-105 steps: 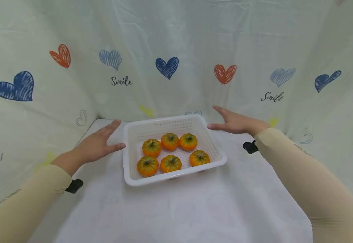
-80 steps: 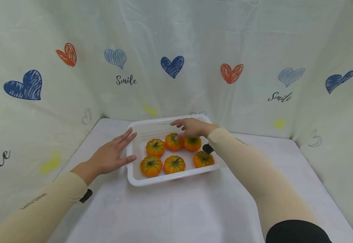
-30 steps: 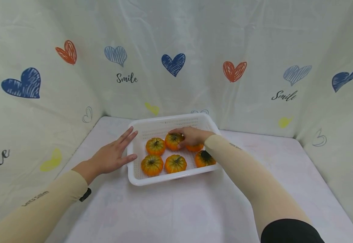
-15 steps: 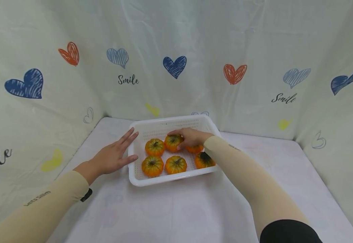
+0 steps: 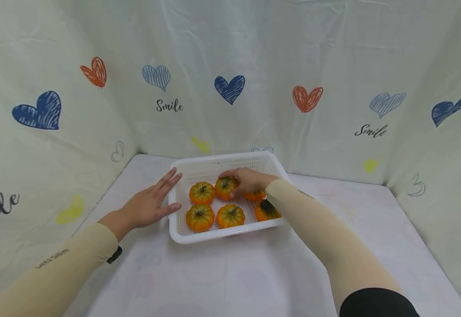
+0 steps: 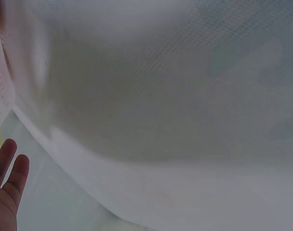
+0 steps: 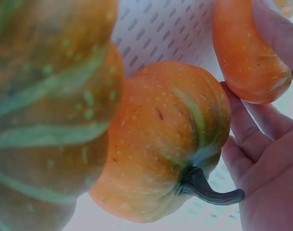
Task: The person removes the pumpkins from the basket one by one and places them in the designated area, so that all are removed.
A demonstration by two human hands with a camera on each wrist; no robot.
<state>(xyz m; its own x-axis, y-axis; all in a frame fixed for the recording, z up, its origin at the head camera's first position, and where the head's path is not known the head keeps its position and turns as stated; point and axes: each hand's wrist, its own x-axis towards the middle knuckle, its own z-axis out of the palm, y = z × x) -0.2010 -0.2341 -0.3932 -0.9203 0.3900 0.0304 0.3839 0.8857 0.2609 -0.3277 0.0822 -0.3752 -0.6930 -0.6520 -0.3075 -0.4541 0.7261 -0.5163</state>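
A white plastic basket (image 5: 230, 231) on the table holds several small orange pumpkins with green-streaked tops. My right hand (image 5: 250, 179) grips the back middle pumpkin (image 5: 225, 188), thumb on its near side and fingers over the far side. In the right wrist view, fingers and thumb lie around that pumpkin (image 7: 247, 57), beside a stemmed pumpkin (image 7: 160, 139). My left hand (image 5: 147, 204) is at the basket's left rim with fingers straight and spread; whether it touches is hard to tell. The left wrist view catches its fingertips (image 6: 21, 168) near the basket wall (image 6: 2, 96).
Pumpkins stand close around the held one: one to its left (image 5: 202, 193), two in front, and two partly hidden by my right hand and forearm. A white cloth covers the table (image 5: 214, 277). A curtain (image 5: 262, 119) printed with hearts rises behind and at both sides.
Over the earlier frames my right hand came from beyond the basket's right rim onto the back middle pumpkin. My left hand shifted slightly right. In the last second both hands have stayed nearly still.
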